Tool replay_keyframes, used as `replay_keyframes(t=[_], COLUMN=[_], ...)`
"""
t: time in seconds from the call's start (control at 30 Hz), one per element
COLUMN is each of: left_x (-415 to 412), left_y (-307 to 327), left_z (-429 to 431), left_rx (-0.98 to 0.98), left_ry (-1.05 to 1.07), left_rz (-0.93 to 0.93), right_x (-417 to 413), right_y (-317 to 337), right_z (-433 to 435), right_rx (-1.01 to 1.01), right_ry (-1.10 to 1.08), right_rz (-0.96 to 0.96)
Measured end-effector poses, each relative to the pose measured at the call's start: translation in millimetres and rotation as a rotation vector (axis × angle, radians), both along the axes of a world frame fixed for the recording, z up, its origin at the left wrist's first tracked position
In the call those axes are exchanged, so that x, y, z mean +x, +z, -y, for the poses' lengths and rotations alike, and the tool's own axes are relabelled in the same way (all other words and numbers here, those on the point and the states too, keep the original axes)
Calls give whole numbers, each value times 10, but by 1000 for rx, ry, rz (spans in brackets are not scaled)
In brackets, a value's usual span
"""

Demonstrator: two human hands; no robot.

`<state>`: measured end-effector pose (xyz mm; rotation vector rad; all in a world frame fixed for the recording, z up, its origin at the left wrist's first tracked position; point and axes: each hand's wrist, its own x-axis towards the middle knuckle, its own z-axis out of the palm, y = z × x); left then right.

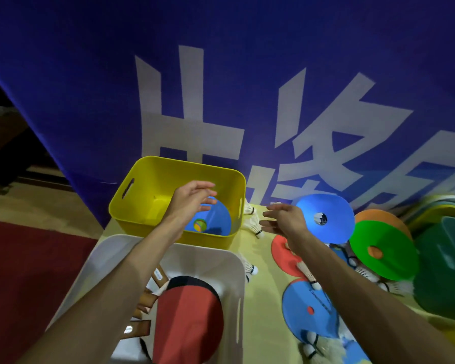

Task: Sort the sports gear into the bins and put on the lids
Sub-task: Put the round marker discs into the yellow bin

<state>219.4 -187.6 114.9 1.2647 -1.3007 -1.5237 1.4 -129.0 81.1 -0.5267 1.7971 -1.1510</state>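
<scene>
Blue disc cone (219, 222) lies in the yellow bin (153, 177), beneath the loose, empty fingers of the left hand (192, 198); right hand (284, 219) spread, empty.

The bench (263, 298), covered in pale yellow, carries a yellow bin (147, 179) at its far left corner and a white bin (168, 245) just in front of it. A dark green bin (444, 285) stands at the right edge. Between them lie a red disc (281, 250), a near blue disc (305, 311), a green disc (389, 250) and scattered shuttlecocks (252, 222).
</scene>
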Motion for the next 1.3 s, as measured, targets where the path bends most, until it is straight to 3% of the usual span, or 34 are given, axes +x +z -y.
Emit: replay_keyframes(t=[0.27,0.6,0.97,1.17,1.3], left_x=[-714,-1698,-2574,-2703,-2733], left_y=[16,-185,-600,-760,-796], left_z=[-328,-603,-875,-846,-847], left_rx=[1,14,111,144,136], left_ry=[-102,-283,-278,-233,-199], left_rz=[18,226,297,333,329], right_x=[-704,-1707,-2358,-2408,-2396], right_y=[-166,-667,-1285,-1495,-1636], right_z=[-482,-976,-880,-681,-563], right_rx=[13,55,133,116,152], right_ry=[-100,-280,-336,-347,-362], right_rz=[28,108,272,242,68])
